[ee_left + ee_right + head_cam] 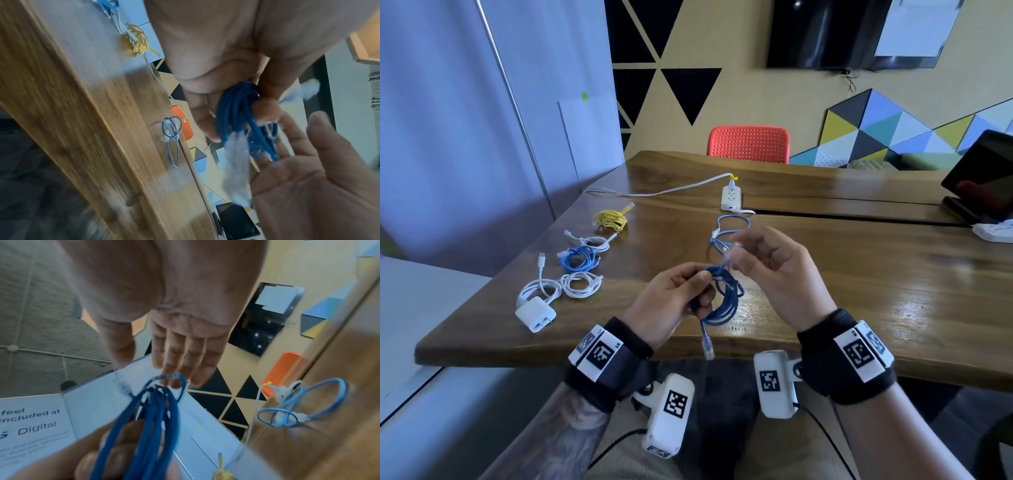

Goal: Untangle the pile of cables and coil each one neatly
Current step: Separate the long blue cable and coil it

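The left hand point(671, 301) is raised above the table point(859, 274) edge, fingers point(207, 123) and thumb curled round the coil point(722, 298). The right hand point(774, 270), just right of it above the table, pinches the coil's free end point(731, 255); its other fingers point(185, 363) are loosely extended.

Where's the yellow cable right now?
Head view: the coiled yellow cable lies on the wooden table, far left, at the far end of the row of coiled cables, beyond a white cable coil.
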`<state>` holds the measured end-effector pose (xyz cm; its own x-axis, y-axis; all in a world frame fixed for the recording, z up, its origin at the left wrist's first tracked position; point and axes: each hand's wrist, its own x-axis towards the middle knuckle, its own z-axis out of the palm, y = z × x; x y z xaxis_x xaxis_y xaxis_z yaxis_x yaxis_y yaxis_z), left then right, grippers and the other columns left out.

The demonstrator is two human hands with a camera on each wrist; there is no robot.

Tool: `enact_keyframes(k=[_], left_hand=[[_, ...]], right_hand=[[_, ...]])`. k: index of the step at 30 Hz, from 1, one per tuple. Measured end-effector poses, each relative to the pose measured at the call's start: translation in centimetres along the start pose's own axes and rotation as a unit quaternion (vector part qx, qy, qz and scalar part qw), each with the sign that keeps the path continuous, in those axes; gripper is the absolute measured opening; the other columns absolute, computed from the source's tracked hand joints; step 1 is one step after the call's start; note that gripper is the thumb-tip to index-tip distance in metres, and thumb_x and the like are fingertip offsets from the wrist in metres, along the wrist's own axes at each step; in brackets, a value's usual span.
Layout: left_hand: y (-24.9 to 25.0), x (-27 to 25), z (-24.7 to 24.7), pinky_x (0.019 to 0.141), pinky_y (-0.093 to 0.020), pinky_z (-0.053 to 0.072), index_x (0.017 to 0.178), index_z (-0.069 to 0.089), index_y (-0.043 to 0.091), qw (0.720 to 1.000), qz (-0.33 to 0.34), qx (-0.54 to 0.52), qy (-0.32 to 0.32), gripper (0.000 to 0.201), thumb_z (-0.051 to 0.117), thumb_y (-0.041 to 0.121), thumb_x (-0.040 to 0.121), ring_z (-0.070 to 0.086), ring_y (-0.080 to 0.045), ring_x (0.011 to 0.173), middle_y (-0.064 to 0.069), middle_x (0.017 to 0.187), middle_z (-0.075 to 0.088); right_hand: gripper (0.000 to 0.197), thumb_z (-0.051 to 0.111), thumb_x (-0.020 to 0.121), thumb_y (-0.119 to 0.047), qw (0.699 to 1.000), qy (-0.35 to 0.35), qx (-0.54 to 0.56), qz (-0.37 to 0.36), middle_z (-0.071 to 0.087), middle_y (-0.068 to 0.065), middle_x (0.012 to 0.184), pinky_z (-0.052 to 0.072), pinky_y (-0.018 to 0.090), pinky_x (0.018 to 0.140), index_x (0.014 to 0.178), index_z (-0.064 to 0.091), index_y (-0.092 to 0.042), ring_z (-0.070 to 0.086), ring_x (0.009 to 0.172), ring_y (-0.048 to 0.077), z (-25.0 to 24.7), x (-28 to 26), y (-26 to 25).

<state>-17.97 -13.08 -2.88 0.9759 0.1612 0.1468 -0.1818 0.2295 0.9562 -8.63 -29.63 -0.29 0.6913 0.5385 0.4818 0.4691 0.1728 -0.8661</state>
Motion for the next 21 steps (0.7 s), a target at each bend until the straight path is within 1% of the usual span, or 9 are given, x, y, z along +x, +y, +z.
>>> enact_keyframes(k=[2,4,6,8,10,11,13,17,21], left_hand=[[0.3,0.1,-0.1,0.059,-0.028,0.048,0.104,0.065,0.003,1.0,0.004,-0.026,0.013,0.023,0.054,0.02,0.093,0.05,-0.02,0.059,-0.007,0.067,0.053],[0.4,0.4,-0.2,0.068,-0.035,0.056,0.107,0.065,0.0,0.997,-0.001,-0.062,0.037,0.028,0.053,0.02,0.092,0.057,-0.023,0.067,-0.013,0.075,0.058],[0.2,0.9,-0.5,0.079,-0.043,0.057,0.108,0.065,0.0,0.994,-0.002,-0.086,0.069,0.026,0.052,0.017,0.095,0.061,-0.025,0.077,-0.015,0.083,0.062],[-0.1,1.4,-1.0,0.081,-0.044,0.058,0.11,0.064,-0.002,0.99,-0.009,-0.1,0.102,0.025,0.048,0.014,0.101,0.063,-0.026,0.081,-0.015,0.085,0.066],[-0.5,1.8,-1.5,0.083,-0.047,0.056,0.115,0.061,-0.005,0.987,-0.026,-0.099,0.127,0.029,0.046,0.016,0.103,0.064,-0.029,0.087,-0.019,0.093,0.067],[-0.7,1.9,-1.8,0.083,-0.046,0.054,0.117,0.061,-0.006,0.986,-0.034,-0.09,0.136,0.03,0.047,0.018,0.103,0.063,-0.032,0.092,-0.021,0.1,0.067],[-0.7,2.2,-2.5,0.077,-0.041,0.052,0.111,0.064,0.001,0.985,-0.047,-0.062,0.153,0.026,0.051,0.021,0.102,0.063,-0.033,0.096,-0.021,0.105,0.067],[-0.7,2.8,-4.6,0.07,-0.039,0.051,0.107,0.068,0.009,0.98,-0.083,-0.017,0.179,0.023,0.059,0.028,0.098,0.067,-0.03,0.092,-0.017,0.103,0.072],[-1.5,3.5,-7.2,0.057,-0.032,0.049,0.112,0.069,0.016,0.969,-0.079,0.028,0.233,0.024,0.067,0.03,0.093,0.069,-0.031,0.095,-0.015,0.107,0.074]], right_hand=[[0.033,0.075,0.09,-0.021,0.997,-0.044,0.039,0.046,0.073,0.008,0.105,0.056,0.031,0.077,0.121,0.064,-0.016,0.069,0.089,0.017,0.2,-0.3,0.8],[0.04,0.078,0.086,-0.027,0.994,-0.078,0.017,0.077,0.075,0.004,0.104,0.056,0.03,0.077,0.122,0.063,-0.019,0.07,0.087,0.014,0.7,-0.5,1.4],[0.03,0.077,0.087,-0.024,0.993,-0.067,0.001,0.098,0.077,0.003,0.096,0.058,0.035,0.071,0.114,0.064,-0.025,0.071,0.081,0.015,1.2,-0.4,1.8],[0.023,0.074,0.091,-0.019,0.992,-0.051,0.01,0.116,0.077,0.003,0.09,0.058,0.042,0.068,0.11,0.064,-0.026,0.071,0.077,0.02,1.8,0.0,2.1],[0.02,0.073,0.092,-0.017,0.99,-0.042,0.028,0.132,0.077,0.004,0.086,0.058,0.041,0.066,0.11,0.064,-0.022,0.071,0.074,0.02,2.3,0.6,2.7],[0.021,0.073,0.092,-0.017,0.988,-0.035,0.036,0.144,0.077,0.004,0.086,0.059,0.04,0.064,0.111,0.065,-0.018,0.071,0.073,0.02,2.6,1.1,3.0],[0.023,0.072,0.093,-0.018,0.984,-0.019,0.049,0.173,0.077,0.007,0.088,0.058,0.038,0.062,0.113,0.064,-0.011,0.071,0.071,0.021,3.1,2.0,3.9],[0.023,0.072,0.094,-0.02,0.975,-0.016,0.057,0.214,0.076,0.006,0.092,0.059,0.038,0.063,0.114,0.064,-0.01,0.071,0.072,0.02,4.5,3.8,5.7],[0.03,0.071,0.094,-0.021,0.969,-0.04,0.055,0.237,0.076,0.013,0.103,0.059,0.035,0.061,0.12,0.063,-0.007,0.071,0.077,0.022,6.1,5.5,7.0]])
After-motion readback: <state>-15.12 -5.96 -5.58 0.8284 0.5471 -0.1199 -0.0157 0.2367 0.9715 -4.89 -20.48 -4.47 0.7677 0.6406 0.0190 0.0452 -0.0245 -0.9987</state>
